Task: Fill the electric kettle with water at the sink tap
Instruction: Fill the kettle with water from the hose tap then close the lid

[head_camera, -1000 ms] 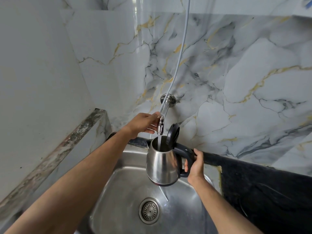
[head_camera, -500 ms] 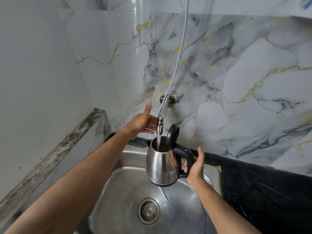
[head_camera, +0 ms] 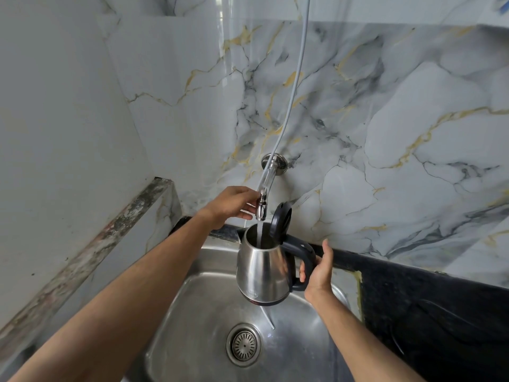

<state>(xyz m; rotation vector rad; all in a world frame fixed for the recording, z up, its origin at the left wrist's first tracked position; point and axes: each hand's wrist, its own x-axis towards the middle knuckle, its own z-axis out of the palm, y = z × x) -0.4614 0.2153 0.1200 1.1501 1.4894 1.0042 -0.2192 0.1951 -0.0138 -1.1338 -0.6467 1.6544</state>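
Observation:
A stainless steel electric kettle [head_camera: 261, 268] with a black handle hangs over the sink [head_camera: 209, 282], its black lid [head_camera: 281, 219] flipped up. My right hand [head_camera: 319, 268] grips the handle. A chrome wall tap [head_camera: 264, 198] ends just above the kettle's mouth, and a white stream of water falls from it into the kettle. My left hand [head_camera: 232, 204] closes its fingers around the tap's lower end, at the valve.
The steel sink has a round drain strainer [head_camera: 243, 345] below the kettle. A black stone counter [head_camera: 429, 307] runs to the right. A grey hose [head_camera: 294, 78] drops down the marble wall to the tap. A ledge [head_camera: 91, 246] borders the left.
My left hand opened with the thumb raised half a second ago and has closed on the tap end again. Water still runs into the kettle, which has barely moved.

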